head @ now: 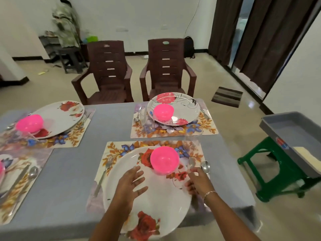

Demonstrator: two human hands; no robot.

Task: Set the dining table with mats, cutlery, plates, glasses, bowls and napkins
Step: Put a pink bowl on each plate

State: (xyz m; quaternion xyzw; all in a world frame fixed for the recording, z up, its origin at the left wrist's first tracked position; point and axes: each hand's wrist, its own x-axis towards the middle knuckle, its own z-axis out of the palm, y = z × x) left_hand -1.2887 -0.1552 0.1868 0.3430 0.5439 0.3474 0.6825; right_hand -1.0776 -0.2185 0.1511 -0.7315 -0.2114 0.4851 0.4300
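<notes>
Low in the frame, the left hand [132,184] hovers over the near plate [147,202], fingers spread apart. At its right rim the right hand [197,184] curls its fingers, grip unclear. Just above sits a pink bowl [164,159] on that plate.

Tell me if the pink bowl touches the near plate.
Touching: the head view shows the pink bowl resting directly on the near plate, no gap beneath.

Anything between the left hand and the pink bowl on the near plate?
Nothing visible. The left hand hovers open over the white floral plate; only bare plate lies between it and the pink plastic bowl.
</notes>
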